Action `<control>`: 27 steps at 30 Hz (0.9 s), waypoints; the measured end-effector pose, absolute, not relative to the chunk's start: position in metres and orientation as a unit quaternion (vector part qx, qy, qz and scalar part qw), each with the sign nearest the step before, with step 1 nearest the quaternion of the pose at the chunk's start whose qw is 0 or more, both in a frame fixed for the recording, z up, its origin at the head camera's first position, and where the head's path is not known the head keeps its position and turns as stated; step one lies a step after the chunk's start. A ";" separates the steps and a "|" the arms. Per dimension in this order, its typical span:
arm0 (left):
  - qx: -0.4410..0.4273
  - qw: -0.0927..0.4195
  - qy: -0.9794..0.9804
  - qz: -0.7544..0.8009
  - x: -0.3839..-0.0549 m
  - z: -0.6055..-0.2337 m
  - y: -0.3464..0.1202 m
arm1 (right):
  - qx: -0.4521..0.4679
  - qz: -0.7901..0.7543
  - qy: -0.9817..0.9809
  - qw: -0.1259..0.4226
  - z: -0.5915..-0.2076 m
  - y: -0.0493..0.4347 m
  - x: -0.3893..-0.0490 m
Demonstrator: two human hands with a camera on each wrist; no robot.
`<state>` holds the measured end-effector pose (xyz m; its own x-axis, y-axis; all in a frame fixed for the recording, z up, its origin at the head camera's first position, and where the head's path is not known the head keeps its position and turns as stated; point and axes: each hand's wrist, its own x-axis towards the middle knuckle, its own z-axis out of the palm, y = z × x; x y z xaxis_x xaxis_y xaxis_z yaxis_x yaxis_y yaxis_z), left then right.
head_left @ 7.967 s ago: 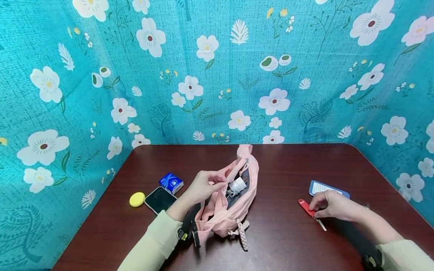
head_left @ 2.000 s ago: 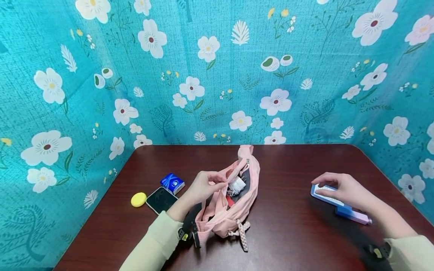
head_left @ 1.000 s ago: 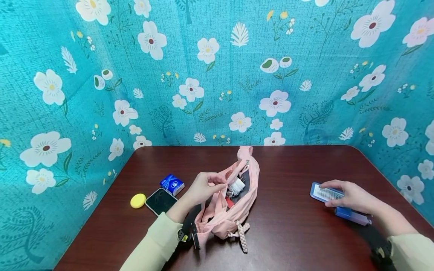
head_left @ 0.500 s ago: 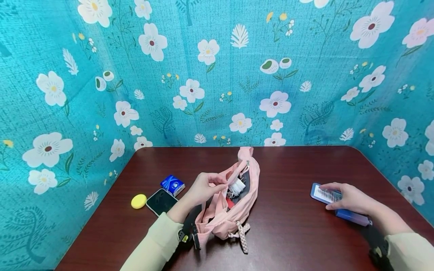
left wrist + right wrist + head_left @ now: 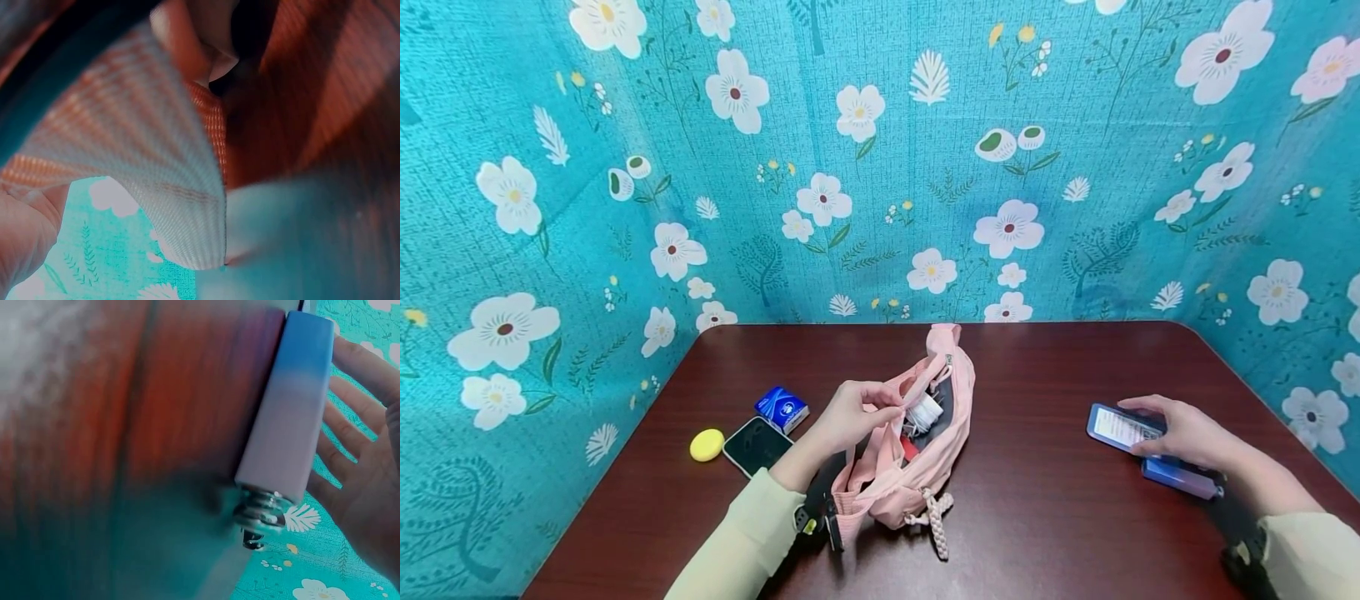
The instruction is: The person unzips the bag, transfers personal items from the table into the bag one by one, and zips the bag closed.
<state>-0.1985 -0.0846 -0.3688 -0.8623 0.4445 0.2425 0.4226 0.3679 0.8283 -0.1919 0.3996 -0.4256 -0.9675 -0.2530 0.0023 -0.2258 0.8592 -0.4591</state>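
My left hand (image 5: 859, 415) pinches the edge of a pink waist bag (image 5: 951, 433), holding its zipped opening apart. Inside lie a bundled white cable (image 5: 925, 412) and part of a red key tag (image 5: 909, 448). On the right, my right hand (image 5: 1187, 433) has thumb and fingers at opposite long edges of a flat blue-edged card (image 5: 1112, 423) with white printed text, covering its right end. Beside it lies a blue-to-pink stick (image 5: 1180, 478) with a silver end; it looms large in the right wrist view, partly hiding the fingers.
Left of the bag are a blue tissue pack (image 5: 781, 408), a dark-screened phone (image 5: 757, 447) and a yellow oval item (image 5: 707, 446). A braided charm (image 5: 937, 523) hangs off the bag. The dark wooden table (image 5: 1037, 533) ends at a floral curtain (image 5: 880, 208).
Eight seconds ago my right hand held the red key tag on the table; it now shows inside the bag. The right hand has since come down onto the card. The left hand stays put.
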 end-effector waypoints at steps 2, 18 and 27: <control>0.266 0.009 0.826 0.498 -0.195 -0.364 -0.084 | -0.121 -0.228 0.966 0.031 -0.426 0.401 -0.192; 0.264 0.003 0.827 0.496 -0.191 -0.361 -0.084 | -0.116 -0.233 0.963 0.073 -0.429 0.396 -0.199; 0.265 0.005 0.827 0.497 -0.191 -0.361 -0.085 | -0.128 -0.247 0.958 0.072 -0.428 0.395 -0.203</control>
